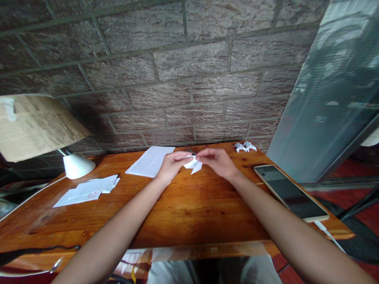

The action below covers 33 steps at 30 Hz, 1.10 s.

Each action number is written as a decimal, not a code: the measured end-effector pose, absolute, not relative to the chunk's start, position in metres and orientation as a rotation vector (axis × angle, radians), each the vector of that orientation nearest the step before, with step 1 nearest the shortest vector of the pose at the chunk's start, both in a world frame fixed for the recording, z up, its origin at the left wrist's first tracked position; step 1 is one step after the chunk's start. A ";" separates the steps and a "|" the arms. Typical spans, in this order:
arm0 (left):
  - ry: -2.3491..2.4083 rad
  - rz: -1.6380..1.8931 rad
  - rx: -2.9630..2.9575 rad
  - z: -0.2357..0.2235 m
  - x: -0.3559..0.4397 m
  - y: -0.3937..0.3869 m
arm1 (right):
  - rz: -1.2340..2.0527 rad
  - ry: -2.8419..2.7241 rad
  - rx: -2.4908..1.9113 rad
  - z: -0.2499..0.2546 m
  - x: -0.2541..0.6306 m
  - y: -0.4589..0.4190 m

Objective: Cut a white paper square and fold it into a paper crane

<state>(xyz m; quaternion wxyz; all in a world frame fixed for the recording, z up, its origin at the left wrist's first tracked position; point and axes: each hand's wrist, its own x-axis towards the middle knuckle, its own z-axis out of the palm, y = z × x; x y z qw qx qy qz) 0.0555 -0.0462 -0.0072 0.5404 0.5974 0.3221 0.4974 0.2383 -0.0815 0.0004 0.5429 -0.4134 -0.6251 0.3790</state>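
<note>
A small folded piece of white paper [194, 165] is pinched between my two hands above the middle of the wooden table. My left hand [171, 165] grips its left side with thumb and fingers pressed together. On the right side, my right hand [217, 161] pinches it in the same way. Two pointed flaps of the paper hang downward, toward me. Just behind my fingers shows a dark, thin pointed object [191, 151], mostly hidden. A stack of white paper sheets [149, 161] lies to the left of my left hand.
Two folded paper shapes [245, 146] sit at the table's back right. A phone [291, 193] with a charging cable [328, 233] lies on the right. At left are loose paper pieces [87, 190] and a lamp [78, 165]. A brick wall [177, 79] rises behind the table [189, 213].
</note>
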 end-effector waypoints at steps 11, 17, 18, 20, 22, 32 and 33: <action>0.753 1.199 1.429 -0.002 0.056 -0.049 | 0.887 -1.532 -0.973 -0.001 0.236 -0.082; 0.698 1.227 1.338 -0.007 0.060 -0.048 | 0.856 -1.552 -0.983 -0.001 0.235 -0.081; 0.683 1.231 1.320 -0.007 0.060 -0.047 | 0.856 -1.551 -0.980 -0.001 0.235 -0.081; 0.659 1.229 1.296 -0.008 0.060 -0.047 | 0.856 -1.546 -0.975 -0.001 0.234 -0.081; 0.650 1.219 1.292 -0.009 0.060 -0.046 | 0.851 -1.537 -0.967 -0.002 0.234 -0.080; 0.680 1.204 1.377 -0.011 0.059 -0.043 | 0.867 -1.500 -0.958 -0.005 0.236 -0.079; 0.707 1.208 1.414 -0.010 0.058 -0.044 | 0.861 -1.502 -0.964 -0.005 0.236 -0.079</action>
